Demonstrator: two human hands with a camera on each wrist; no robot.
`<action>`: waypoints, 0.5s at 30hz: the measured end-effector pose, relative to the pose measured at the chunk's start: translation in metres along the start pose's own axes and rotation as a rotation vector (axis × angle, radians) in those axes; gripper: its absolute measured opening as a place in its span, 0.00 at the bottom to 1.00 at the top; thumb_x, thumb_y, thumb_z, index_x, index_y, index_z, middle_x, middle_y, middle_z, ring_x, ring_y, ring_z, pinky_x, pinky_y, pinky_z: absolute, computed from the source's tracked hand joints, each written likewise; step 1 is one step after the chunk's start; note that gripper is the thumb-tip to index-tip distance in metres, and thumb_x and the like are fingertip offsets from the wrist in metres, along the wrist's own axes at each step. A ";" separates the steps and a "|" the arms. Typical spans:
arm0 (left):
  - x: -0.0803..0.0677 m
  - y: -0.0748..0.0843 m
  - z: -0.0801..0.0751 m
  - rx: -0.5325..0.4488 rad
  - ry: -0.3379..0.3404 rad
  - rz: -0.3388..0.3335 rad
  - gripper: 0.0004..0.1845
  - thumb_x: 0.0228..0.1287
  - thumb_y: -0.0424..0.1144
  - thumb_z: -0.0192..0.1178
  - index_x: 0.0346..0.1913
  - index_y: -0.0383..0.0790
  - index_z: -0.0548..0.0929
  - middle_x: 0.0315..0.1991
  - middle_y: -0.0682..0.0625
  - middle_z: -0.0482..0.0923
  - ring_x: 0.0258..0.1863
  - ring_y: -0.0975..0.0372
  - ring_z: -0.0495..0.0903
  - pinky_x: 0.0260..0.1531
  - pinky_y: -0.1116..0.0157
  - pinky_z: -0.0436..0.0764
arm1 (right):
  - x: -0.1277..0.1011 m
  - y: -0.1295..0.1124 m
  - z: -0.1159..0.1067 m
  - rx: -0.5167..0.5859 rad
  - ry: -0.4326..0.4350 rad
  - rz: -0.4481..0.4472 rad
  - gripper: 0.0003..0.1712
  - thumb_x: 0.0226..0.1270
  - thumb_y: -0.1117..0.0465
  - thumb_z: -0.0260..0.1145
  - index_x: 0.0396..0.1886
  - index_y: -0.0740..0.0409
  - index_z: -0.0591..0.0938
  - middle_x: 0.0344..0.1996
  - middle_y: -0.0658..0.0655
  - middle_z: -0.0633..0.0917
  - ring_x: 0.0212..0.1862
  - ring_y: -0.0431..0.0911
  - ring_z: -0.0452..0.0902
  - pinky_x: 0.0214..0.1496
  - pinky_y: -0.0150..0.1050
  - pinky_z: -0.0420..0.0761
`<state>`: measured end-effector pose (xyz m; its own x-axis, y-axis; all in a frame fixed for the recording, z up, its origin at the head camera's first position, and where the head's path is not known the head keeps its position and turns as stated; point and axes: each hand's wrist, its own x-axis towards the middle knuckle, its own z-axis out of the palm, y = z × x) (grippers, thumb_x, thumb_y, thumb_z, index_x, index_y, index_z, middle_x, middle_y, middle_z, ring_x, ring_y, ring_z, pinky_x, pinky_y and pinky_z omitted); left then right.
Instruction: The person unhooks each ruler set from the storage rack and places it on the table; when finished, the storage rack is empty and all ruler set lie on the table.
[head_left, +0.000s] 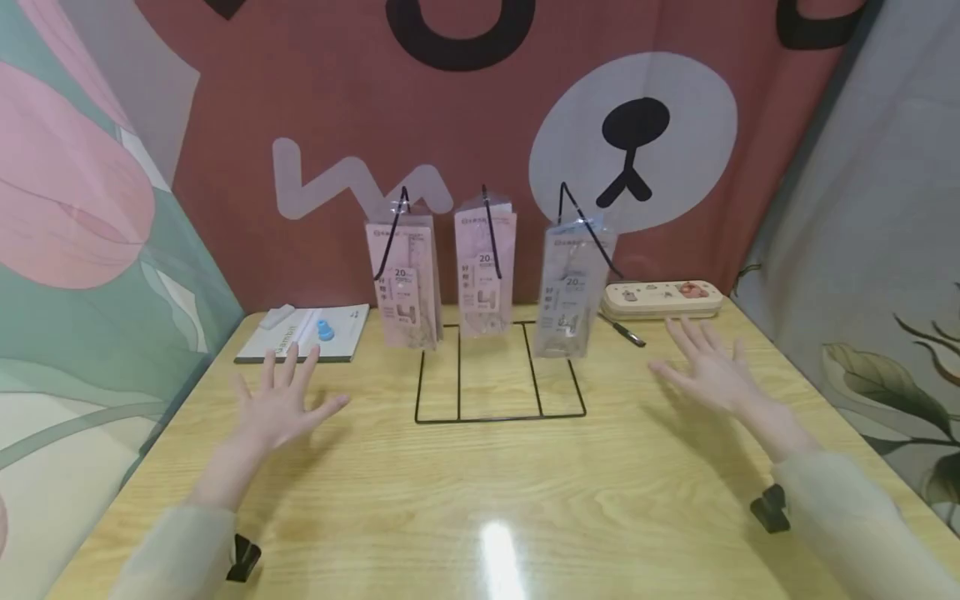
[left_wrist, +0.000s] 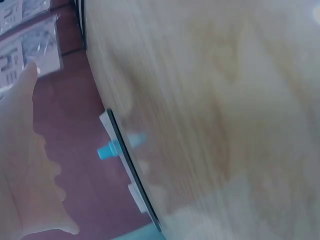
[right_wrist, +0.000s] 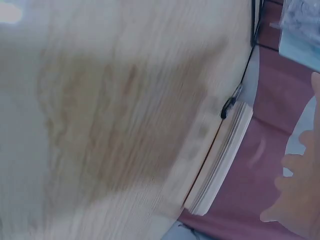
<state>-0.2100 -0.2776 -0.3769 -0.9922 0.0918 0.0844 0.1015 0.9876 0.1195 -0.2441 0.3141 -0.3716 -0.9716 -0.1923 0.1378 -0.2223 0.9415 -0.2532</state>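
My left hand (head_left: 279, 408) is spread open above the left side of the wooden table, fingers pointing at a white notebook (head_left: 341, 329). On the other side my right hand (head_left: 708, 371) is also spread, close in front of a cream pencil case (head_left: 663, 302). Neither hand holds anything. Between them stands a black wire display rack (head_left: 498, 419). From its three hooks hang a pink packet set (head_left: 405, 287) on the left, a pink packet (head_left: 483, 271) in the middle and a bluish-grey packet (head_left: 572, 292) on the right, all in clear plastic.
A small blue object (head_left: 325, 331) and a whitish block (head_left: 277, 317) rest on the notebook. Beside the pencil case lies a black pen (head_left: 624, 330). A brown cloth with a bear face (head_left: 330, 100) hangs behind the table (head_left: 420, 500), with patterned curtains at both sides.
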 end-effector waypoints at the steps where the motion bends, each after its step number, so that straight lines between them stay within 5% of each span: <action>1: -0.001 0.003 0.000 -0.010 -0.012 0.006 0.51 0.58 0.75 0.40 0.75 0.53 0.34 0.75 0.35 0.36 0.71 0.34 0.33 0.57 0.25 0.28 | -0.001 -0.001 0.000 0.008 0.006 -0.008 0.48 0.67 0.34 0.50 0.76 0.52 0.44 0.74 0.67 0.46 0.73 0.69 0.37 0.62 0.77 0.29; 9: -0.005 0.031 0.006 -0.185 -0.110 0.069 0.49 0.62 0.71 0.41 0.76 0.45 0.39 0.76 0.38 0.37 0.72 0.35 0.36 0.62 0.29 0.32 | 0.002 -0.021 0.006 0.212 0.122 -0.152 0.42 0.63 0.51 0.64 0.67 0.72 0.60 0.64 0.77 0.64 0.64 0.71 0.59 0.64 0.69 0.58; 15: -0.002 0.054 0.016 -0.300 -0.123 0.176 0.46 0.66 0.63 0.46 0.75 0.37 0.44 0.75 0.38 0.43 0.72 0.37 0.42 0.67 0.35 0.42 | 0.010 -0.042 0.009 0.418 0.099 -0.160 0.36 0.65 0.57 0.64 0.66 0.71 0.62 0.61 0.75 0.69 0.61 0.69 0.66 0.60 0.66 0.66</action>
<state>-0.2038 -0.2228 -0.3867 -0.9571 0.2895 0.0118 0.2698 0.8757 0.4004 -0.2450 0.2704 -0.3686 -0.9144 -0.2797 0.2926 -0.4024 0.7058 -0.5830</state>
